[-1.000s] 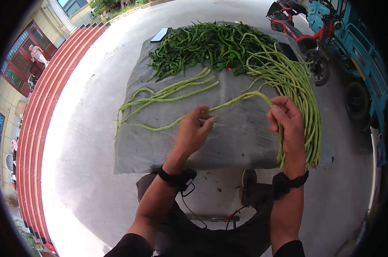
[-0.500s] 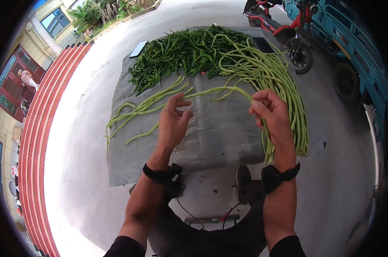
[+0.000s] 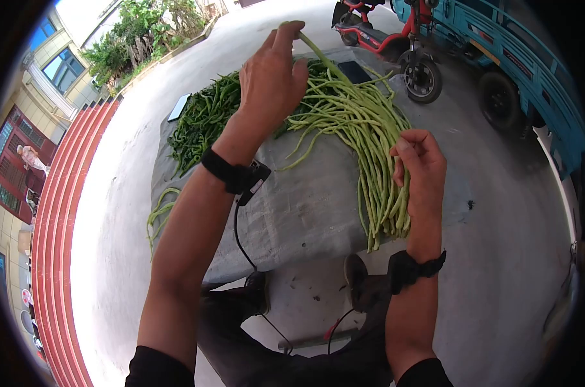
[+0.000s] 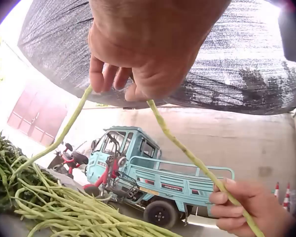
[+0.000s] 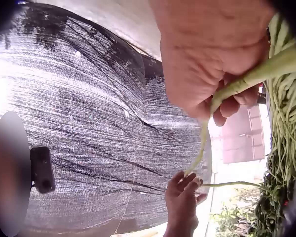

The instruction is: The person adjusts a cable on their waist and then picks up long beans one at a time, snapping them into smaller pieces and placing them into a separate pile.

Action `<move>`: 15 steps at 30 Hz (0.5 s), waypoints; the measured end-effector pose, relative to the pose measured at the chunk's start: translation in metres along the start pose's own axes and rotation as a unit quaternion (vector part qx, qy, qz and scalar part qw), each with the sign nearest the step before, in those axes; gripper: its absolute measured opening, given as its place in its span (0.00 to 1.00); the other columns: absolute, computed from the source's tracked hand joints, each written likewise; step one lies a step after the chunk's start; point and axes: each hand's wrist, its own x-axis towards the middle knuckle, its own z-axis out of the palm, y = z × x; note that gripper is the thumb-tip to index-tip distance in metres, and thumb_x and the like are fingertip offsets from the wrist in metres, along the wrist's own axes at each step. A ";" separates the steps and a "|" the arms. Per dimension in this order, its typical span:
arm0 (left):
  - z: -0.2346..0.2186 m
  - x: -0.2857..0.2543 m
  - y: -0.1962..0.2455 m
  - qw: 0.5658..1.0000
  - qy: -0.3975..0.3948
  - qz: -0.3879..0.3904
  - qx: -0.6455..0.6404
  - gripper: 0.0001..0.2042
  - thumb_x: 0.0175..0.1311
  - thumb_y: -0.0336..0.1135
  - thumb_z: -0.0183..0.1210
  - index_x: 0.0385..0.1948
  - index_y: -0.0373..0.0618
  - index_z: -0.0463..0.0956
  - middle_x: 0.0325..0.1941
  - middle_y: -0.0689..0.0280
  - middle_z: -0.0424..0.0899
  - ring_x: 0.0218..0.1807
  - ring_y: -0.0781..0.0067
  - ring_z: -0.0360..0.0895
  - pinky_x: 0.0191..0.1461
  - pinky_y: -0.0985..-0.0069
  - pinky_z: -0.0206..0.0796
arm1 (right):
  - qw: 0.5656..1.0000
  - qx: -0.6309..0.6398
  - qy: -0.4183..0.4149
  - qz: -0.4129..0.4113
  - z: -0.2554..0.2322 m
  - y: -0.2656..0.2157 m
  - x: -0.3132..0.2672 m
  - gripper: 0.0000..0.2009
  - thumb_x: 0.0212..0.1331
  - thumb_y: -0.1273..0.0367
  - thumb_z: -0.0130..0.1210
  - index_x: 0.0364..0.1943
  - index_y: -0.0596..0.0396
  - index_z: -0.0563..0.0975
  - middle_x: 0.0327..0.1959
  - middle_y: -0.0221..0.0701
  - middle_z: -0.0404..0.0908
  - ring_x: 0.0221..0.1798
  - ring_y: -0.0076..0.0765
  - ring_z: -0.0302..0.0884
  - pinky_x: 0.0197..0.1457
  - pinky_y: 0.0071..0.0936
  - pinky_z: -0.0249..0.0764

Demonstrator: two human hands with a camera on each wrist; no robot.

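Note:
High over the far part of the grey sheet (image 3: 292, 213), my left hand (image 3: 270, 84) pinches a long green bean (image 4: 187, 150). One stretch of the bean runs from its fingertips to my right hand (image 3: 423, 169), which grips it between thumb and curled fingers. From the left fingertips the other end hangs toward the pile. A thick heap of long beans (image 3: 354, 122) lies below and beside the right hand. Behind the left hand is a mound of green peppers (image 3: 205, 116), partly hidden by it. A few long beans (image 3: 156, 216) lie at the left edge, mostly covered by my left forearm.
A pale phone (image 3: 178, 108) and a dark phone (image 3: 355, 72) lie by the heaps. Beyond stand a red scooter (image 3: 376, 40) and a blue cargo tricycle (image 3: 531, 84). Red steps (image 3: 63, 238) run along the left, with a person (image 3: 31, 158) near the door.
My left hand has risen far forward, from low over the sheet to above the peppers, drawing along the bean. My right hand keeps its grip near the heap. The view has shifted.

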 end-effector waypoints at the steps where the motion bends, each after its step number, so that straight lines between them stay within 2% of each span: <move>1: 0.009 0.014 0.007 0.999 0.009 0.031 0.000 0.27 0.67 0.32 0.61 0.70 0.51 0.69 0.60 0.54 0.86 0.54 0.48 0.88 0.58 0.52 0.77 | 1.000 -0.007 0.014 -0.010 -0.003 -0.003 0.000 0.05 0.72 0.73 0.63 0.46 0.58 0.80 0.33 0.29 0.85 0.23 0.13 0.71 0.22 0.16 0.63; 4: 0.043 0.043 0.030 0.997 0.016 0.074 0.018 0.28 0.67 0.31 0.60 0.70 0.53 0.69 0.61 0.52 0.85 0.57 0.44 0.85 0.59 0.50 0.76 | 0.997 -0.050 0.059 -0.031 -0.014 -0.006 0.004 0.04 0.72 0.73 0.62 0.45 0.58 0.80 0.34 0.27 0.84 0.25 0.14 0.72 0.25 0.18 0.66; 5: 0.057 0.047 0.036 0.998 -0.016 0.053 -0.011 0.29 0.66 0.30 0.60 0.71 0.51 0.69 0.61 0.50 0.84 0.60 0.42 0.84 0.61 0.46 0.75 | 0.994 -0.067 0.074 -0.036 -0.018 -0.005 0.005 0.04 0.72 0.73 0.62 0.44 0.57 0.80 0.34 0.27 0.84 0.26 0.14 0.73 0.27 0.19 0.67; 8: 0.118 0.032 0.036 0.990 -0.127 -0.016 -0.054 0.33 0.64 0.30 0.61 0.75 0.49 0.66 0.67 0.47 0.82 0.66 0.40 0.80 0.68 0.46 0.73 | 0.943 -0.293 0.140 -0.069 -0.044 0.016 0.013 0.05 0.69 0.72 0.65 0.41 0.58 0.80 0.32 0.29 0.85 0.28 0.24 0.79 0.34 0.29 0.74; 11: 0.172 -0.003 0.026 0.959 -0.256 -0.028 -0.114 0.36 0.64 0.30 0.61 0.78 0.48 0.62 0.72 0.46 0.78 0.69 0.40 0.79 0.72 0.50 0.71 | 0.878 -0.453 0.139 -0.070 -0.057 0.013 0.005 0.07 0.65 0.71 0.66 0.38 0.59 0.78 0.30 0.35 0.85 0.32 0.39 0.84 0.41 0.39 0.77; 14: 0.206 -0.036 0.026 0.960 -0.258 -0.013 -0.106 0.36 0.65 0.29 0.57 0.79 0.52 0.62 0.70 0.47 0.81 0.68 0.42 0.80 0.72 0.51 0.70 | 0.859 -0.489 0.146 -0.030 -0.064 0.008 0.005 0.08 0.64 0.71 0.65 0.38 0.60 0.77 0.29 0.40 0.84 0.34 0.50 0.84 0.41 0.44 0.77; 15: 0.202 -0.036 0.033 0.949 -0.296 -0.051 -0.097 0.36 0.65 0.28 0.56 0.79 0.54 0.63 0.69 0.48 0.82 0.68 0.42 0.80 0.72 0.51 0.70 | 0.855 -0.497 0.147 -0.019 -0.067 0.006 0.005 0.08 0.64 0.71 0.65 0.37 0.59 0.77 0.29 0.41 0.84 0.34 0.51 0.84 0.42 0.44 0.77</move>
